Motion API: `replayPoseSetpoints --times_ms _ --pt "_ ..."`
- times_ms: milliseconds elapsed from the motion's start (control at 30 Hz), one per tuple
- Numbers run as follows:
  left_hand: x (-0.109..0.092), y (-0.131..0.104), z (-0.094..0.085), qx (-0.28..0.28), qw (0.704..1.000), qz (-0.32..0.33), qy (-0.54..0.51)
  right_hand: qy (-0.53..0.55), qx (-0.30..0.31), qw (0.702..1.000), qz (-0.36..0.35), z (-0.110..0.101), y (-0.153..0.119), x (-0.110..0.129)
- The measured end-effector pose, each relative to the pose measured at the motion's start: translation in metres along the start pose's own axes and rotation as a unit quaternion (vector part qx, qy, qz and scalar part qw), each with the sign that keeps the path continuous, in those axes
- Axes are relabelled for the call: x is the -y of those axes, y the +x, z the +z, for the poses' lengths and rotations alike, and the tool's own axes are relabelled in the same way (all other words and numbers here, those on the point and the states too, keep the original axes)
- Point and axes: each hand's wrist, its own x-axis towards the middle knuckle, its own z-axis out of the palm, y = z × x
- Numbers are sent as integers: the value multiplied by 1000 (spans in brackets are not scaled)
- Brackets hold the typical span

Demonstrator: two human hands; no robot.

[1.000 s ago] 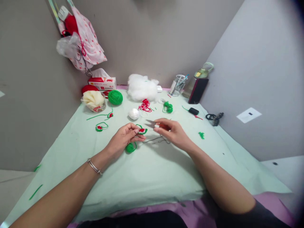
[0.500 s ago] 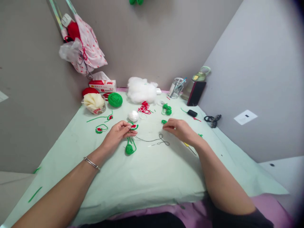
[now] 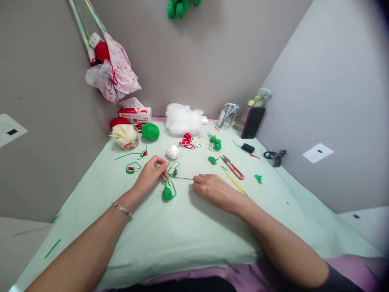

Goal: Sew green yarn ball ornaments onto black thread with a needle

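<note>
in the head view, the left hand (image 3: pixel 151 173) is near the middle of the frame, its grip narrow on one end of a dark thread (image 3: pixel 182 178). the thread runs nearly straight to the right hand (image 3: pixel 213 190), whose grip is also narrow, closed on the other end. a small red, white and green crocheted piece (image 3: pixel 174 172) is right at the left fingertips; whether they pinch it too, i cannot tell. just below it, a round green crocheted piece (image 3: pixel 167 194) lies on the tabletop (image 3: pixel 188 235).

above the left hand is a white yarn ball (image 3: pixel 173 152), with a red yarn tangle (image 3: pixel 187 141) to its upper right and white stuffing (image 3: pixel 184 120) beyond. left of that hand lie two more small crocheted pieces, a lower one (image 3: pixel 130 170) and an upper one (image 3: pixel 144 154). a green yarn ball (image 3: pixel 150 132) sits farther up, beside a patterned cup (image 3: pixel 129 144) and below a tissue box (image 3: pixel 135 115).

right of centre, above the right hand, are scissors (image 3: pixel 234 168) with orange handles, blades apart, and a yellow-handled hook (image 3: pixel 235 182), both slanting down to the right. a green yarn bundle (image 3: pixel 212 160) is just left of the scissors. toward the upper right, a phone (image 3: pixel 253 123) leans upright against a bottle (image 3: pixel 258 99), near a clear jar (image 3: pixel 226 117) of pens.
</note>
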Motion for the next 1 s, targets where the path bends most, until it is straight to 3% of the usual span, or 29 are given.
replayPoseSetpoints --times_ms 100,200,300,400,533,633,800,900,933,1000 --pt "0 2 -4 -38 998 18 40 5 14 1000 19 0 3 5" --pt "-1 8 -17 -91 988 47 115 79 0 996 41 -2 1 2" --pt "2 19 -40 -183 934 144 273 249 -56 965 63 -7 -7 -4" --pt "11 31 -63 -187 886 188 379 467 -80 876 87 -13 -14 -11" --pt "25 40 -74 -149 882 181 409 649 -144 742 83 -18 -18 -18" --pt "29 43 -74 -153 883 174 409 700 -197 681 87 -17 -16 -22" --pt "14 39 -73 -216 890 175 361 740 -267 608 105 -14 -15 -29" --pt "-5 31 -67 -285 938 160 115 750 -332 554 142 -14 -16 -37" --pt "-12 27 -63 -288 946 148 12 751 -350 539 152 -14 -16 -40" --pt "-23 16 -49 -251 957 120 -81 751 -371 520 168 -14 -17 -45"
